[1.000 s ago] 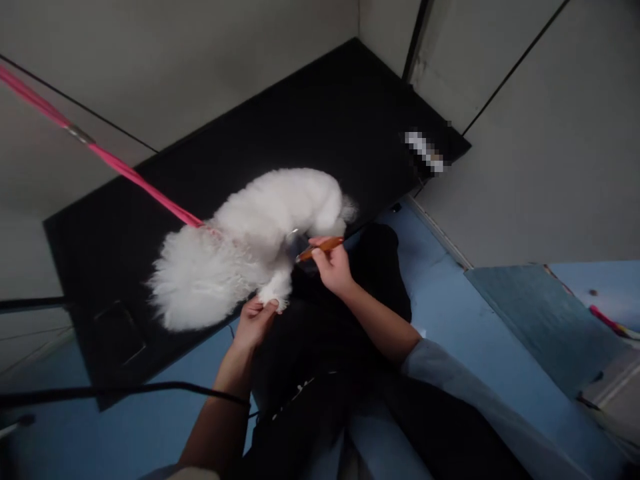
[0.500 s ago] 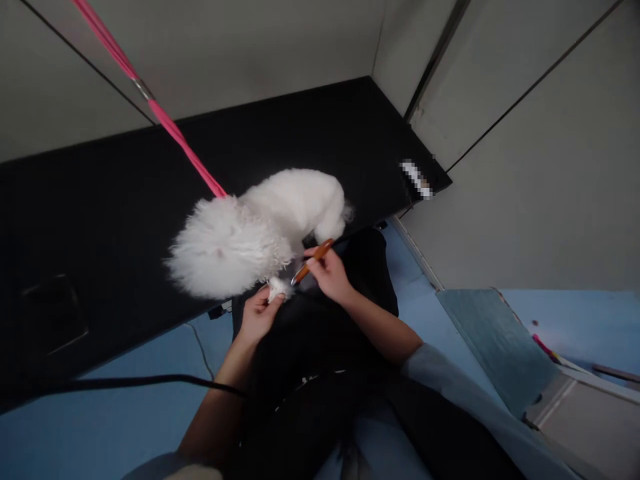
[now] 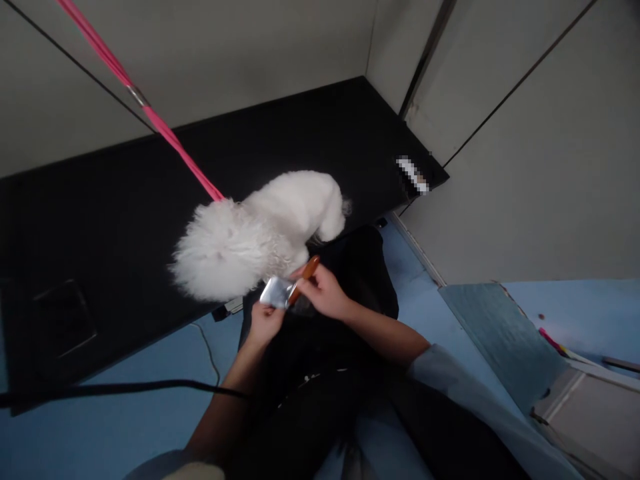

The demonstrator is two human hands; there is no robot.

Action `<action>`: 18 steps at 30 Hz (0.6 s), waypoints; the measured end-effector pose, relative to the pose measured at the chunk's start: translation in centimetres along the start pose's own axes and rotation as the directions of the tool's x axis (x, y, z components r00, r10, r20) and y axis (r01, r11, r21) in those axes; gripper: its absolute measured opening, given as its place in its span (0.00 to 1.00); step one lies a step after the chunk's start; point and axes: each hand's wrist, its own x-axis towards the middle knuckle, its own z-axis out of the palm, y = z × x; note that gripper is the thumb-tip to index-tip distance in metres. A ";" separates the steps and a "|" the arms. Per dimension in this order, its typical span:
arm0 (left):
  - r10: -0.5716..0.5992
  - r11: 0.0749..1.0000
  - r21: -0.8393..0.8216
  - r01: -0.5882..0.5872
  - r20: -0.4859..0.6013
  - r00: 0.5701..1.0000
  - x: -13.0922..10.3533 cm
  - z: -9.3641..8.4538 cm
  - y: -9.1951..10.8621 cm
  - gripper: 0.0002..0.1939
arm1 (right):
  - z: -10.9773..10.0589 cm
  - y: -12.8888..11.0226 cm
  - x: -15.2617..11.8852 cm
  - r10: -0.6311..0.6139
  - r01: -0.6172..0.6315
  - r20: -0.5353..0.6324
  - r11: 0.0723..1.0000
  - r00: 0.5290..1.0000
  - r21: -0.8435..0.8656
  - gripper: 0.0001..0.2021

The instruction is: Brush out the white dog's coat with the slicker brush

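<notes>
A fluffy white dog (image 3: pixel 300 203) is on the black table (image 3: pixel 280 133), its round, long-haired head toward the left. A pink strap runs up from its neck. My right hand (image 3: pixel 325 292) is closed around the brown handle of a slicker brush (image 3: pixel 276 293), whose flat metal back faces up. The brush head lies over the dog's front paw and hides it. Just below the brush, my left hand (image 3: pixel 265 325) is closed at that paw; its fingertips are partly covered.
The pink strap (image 3: pixel 175 143) slants to the upper left, with a metal clasp on it. A black cable (image 3: pixel 150 385) crosses at lower left. Something blurred out (image 3: pixel 413 175) lies at the table's right end. A grey wall (image 3: pixel 525 187) stands at the right.
The slicker brush has moved left and down onto the paw, and its metal back has turned up into view. The white paw fur, seen before in my left hand, is now covered.
</notes>
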 end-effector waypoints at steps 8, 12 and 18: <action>-0.010 1.000 -0.009 0.010 -0.016 1.000 -0.4 0.3 0.1 0.11 | 0.2 -0.6 -0.7 0.011 -0.012 -0.042 1.000 0.999 -0.027 0.09; 0.052 0.999 0.015 -0.052 0.013 0.999 -0.5 0.3 0.0 0.09 | 0.2 -0.9 -0.9 -0.073 0.054 -0.279 0.996 0.958 -0.076 0.09; 0.073 0.997 0.029 -0.073 0.003 0.997 -0.7 -0.1 0.0 0.10 | 0.5 -1.3 -1.2 -0.017 0.005 -0.111 0.994 0.994 -0.113 0.08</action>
